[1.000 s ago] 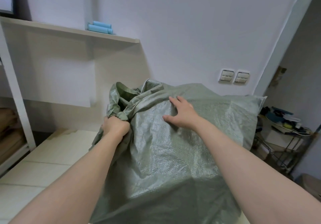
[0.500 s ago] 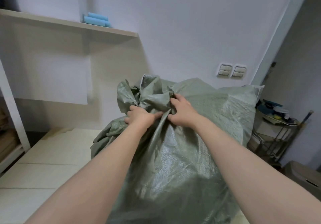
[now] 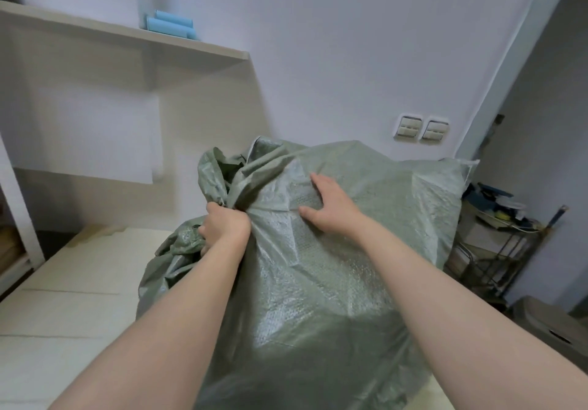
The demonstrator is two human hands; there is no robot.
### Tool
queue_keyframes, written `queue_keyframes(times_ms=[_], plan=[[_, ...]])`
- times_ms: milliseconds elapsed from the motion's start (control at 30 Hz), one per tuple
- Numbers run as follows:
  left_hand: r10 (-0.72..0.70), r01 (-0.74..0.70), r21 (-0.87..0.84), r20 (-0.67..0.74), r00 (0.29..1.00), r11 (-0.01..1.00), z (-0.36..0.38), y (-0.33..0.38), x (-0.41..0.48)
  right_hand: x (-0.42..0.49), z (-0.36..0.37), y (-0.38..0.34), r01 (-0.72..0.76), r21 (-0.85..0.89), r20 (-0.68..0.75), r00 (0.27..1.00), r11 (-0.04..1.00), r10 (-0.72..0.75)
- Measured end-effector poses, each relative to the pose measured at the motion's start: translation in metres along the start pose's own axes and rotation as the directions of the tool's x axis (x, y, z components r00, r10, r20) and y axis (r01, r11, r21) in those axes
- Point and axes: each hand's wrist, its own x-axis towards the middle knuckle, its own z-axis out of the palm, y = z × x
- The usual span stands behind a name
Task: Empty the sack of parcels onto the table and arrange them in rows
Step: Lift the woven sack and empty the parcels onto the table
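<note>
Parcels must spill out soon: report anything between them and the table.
Only the sack itself: the left hand grips its neck bunched, with the parcels hidden inside. The right hand lies flat on the sack. Nothing visible lies on the table surface to its left.

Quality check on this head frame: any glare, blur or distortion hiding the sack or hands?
Head view: soft even light, no hard shadows; pale sheen on the sack below the right hand, weave readable; left hand sharp enough to show it gripping bunched fabric; wide-angle lens tilts and bows the shelf; far-right clutter is dim.
</note>
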Motion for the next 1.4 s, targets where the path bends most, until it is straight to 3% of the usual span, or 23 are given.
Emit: queue_keyframes(times_ms=[200, 333, 533, 700, 800, 1033, 1300, 1400], plan=[[-0.025, 0.026, 0.033, -0.030, 0.999, 0.999, 0.007, 0.009, -0.004, 0.004, -0.004, 0.016, -0.031, -0.015, -0.111, 0.993, 0.999, 0.029], [-0.041, 0.044, 0.037, -0.060, 0.997, 0.998, 0.008, 0.008, -0.002, 0.009, -0.019, 0.028, -0.191, -0.069, -0.198, 0.965, 0.979, 0.174], [-0.052, 0.055, 0.024, -0.100, 0.994, 0.998, 0.005, 0.003, -0.002, 0.024, -0.043, 0.056, -0.398, -0.133, -0.159, 0.913, 0.908, 0.377], [-0.105, 0.109, 0.018, -0.143, 0.984, 0.994, 0.001, -0.012, 0.003, 0.028, -0.045, 0.067, -0.476, -0.132, -0.200, 0.872, 0.870, 0.447], [-0.139, 0.138, -0.016, -0.149, 0.979, 0.990, 0.001, -0.022, 0.004, 0.032, -0.035, 0.061, -0.498, -0.082, -0.293, 0.840, 0.863, 0.457], [-0.185, 0.178, -0.059, -0.154, 0.971, 0.982, 0.001, -0.023, 0.012, 0.030, -0.029, 0.063, -0.659, 0.129, -0.376, 0.659, 0.741, 0.652], [-0.208, 0.192, -0.124, -0.137, 0.968, 0.974, -0.001, -0.031, 0.023, 0.020, -0.019, 0.070, -0.728, 0.173, -0.341, 0.588, 0.663, 0.734], [-0.154, 0.142, -0.111, -0.108, 0.982, 0.984, -0.003, -0.039, 0.030, 0.022, -0.017, 0.067, -0.733, 0.182, -0.332, 0.582, 0.656, 0.742]])
